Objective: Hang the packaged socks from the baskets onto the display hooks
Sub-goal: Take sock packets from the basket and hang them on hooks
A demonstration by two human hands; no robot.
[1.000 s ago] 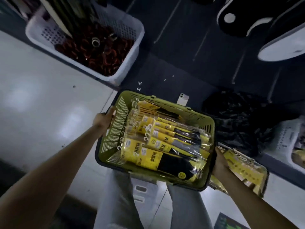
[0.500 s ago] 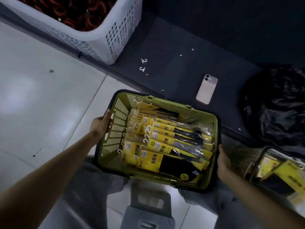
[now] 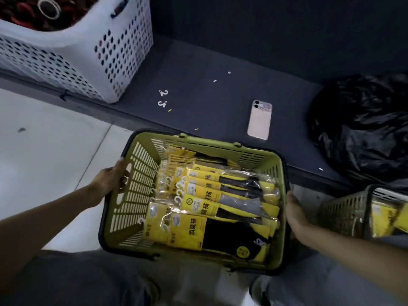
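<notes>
A basket (image 3: 220, 145) of sock packs (image 3: 198, 208), held over the lap in front of a low shelf (image 3: 209, 62).

The left grip (image 3: 110, 182) holds the basket's left wall and the right grip (image 3: 294, 212) its right rim, with the person's legs (image 3: 88, 279) beneath. The sock packs lie inside in an overlapping stack, hook ends toward the left wall. The floor (image 3: 44, 151) spreads to the left. Behind the basket, on the shelf, a perforated crate (image 3: 88, 60) stands at far left, loose hooks (image 3: 164, 92) lie beside it, a phone (image 3: 259, 119) lies just beyond the basket's far rim, and a bag (image 3: 362, 129) slumps at right. A second basket (image 3: 344, 210) holding more packs sits right of the right grip.
</notes>
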